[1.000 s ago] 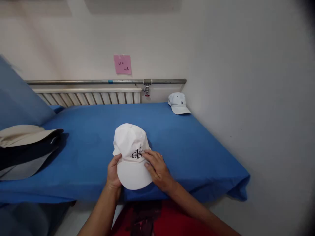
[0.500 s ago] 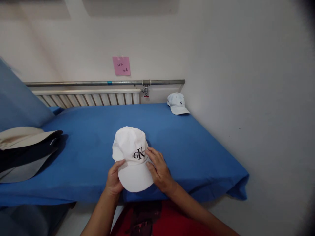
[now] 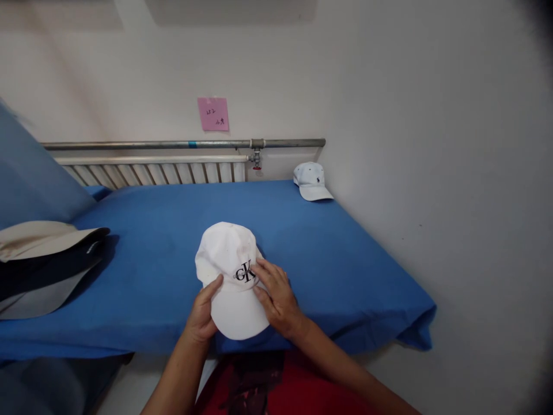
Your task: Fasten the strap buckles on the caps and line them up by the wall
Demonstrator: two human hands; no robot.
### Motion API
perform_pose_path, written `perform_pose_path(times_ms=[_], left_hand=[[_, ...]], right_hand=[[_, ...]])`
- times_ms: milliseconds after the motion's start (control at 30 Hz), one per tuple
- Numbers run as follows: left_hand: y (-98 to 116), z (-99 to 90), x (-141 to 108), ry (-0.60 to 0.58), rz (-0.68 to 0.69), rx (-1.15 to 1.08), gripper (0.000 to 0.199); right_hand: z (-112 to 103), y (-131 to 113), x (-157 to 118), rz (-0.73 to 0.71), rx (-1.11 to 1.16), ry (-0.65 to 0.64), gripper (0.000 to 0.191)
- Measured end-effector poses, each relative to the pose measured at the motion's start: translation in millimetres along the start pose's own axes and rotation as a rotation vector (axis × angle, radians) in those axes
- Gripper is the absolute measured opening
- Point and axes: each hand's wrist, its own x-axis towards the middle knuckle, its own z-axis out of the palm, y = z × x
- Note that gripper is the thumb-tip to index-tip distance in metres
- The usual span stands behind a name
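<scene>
A white baseball cap (image 3: 227, 248) with a black "CK" logo on its front is held over the near edge of the bed, its brim toward me. My left hand (image 3: 203, 314) grips the cap's left side, thumb on top where crown and brim meet and the other fingers hidden underneath. On the right side, my right hand (image 3: 279, 297) lies against the front, fingers stretched over part of the logo and thumb along the brim's base.
A pale blue cap (image 3: 311, 180) sits at the far right corner of the blue-covered bed (image 3: 173, 230), beside the wall. Several stacked caps (image 3: 52, 239), beige, dark and grey, lie at the left. Behind the bed are a radiator (image 3: 185, 172) and a pipe (image 3: 151, 145).
My left thumb has slid slightly up and right on the cap. My right fingers have shifted a little left over the logo. The other caps stay in place.
</scene>
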Motion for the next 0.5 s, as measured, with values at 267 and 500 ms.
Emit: perform_pose_path(times_ms=[267, 500], left_hand=[[2.2, -8.5, 7.0, -0.292, -0.132, -0.116, 0.042], [2.9, -8.4, 5.2, -0.293, -0.155, -0.086, 0.047]], right_hand=[[2.0, -1.5, 2.9, 0.059, -0.059, -0.067, 0.039], [-0.8, -4.8, 0.3, -0.105, -0.096, -0.049, 0.039]])
